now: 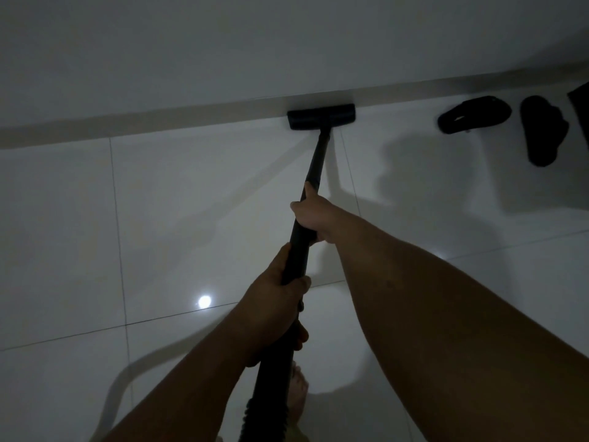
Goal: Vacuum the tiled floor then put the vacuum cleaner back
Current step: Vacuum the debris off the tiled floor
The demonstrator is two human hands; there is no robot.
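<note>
The room is dim. A black vacuum wand (318,157) runs from my hands up to its flat floor head (321,116), which lies on the white tiled floor (191,202) right against the skirting. My right hand (310,215) grips the wand farther along. Nearer to me, my left hand (277,307) grips the wand's lower end. The ribbed hose (255,416) hangs down below it.
A white wall (223,49) with a pale skirting (159,121) bounds the floor ahead. Two black slippers (475,114) (541,134) lie at the right by the wall. A dark object (581,106) shows at the right edge. My bare foot (298,390) stands below the wand.
</note>
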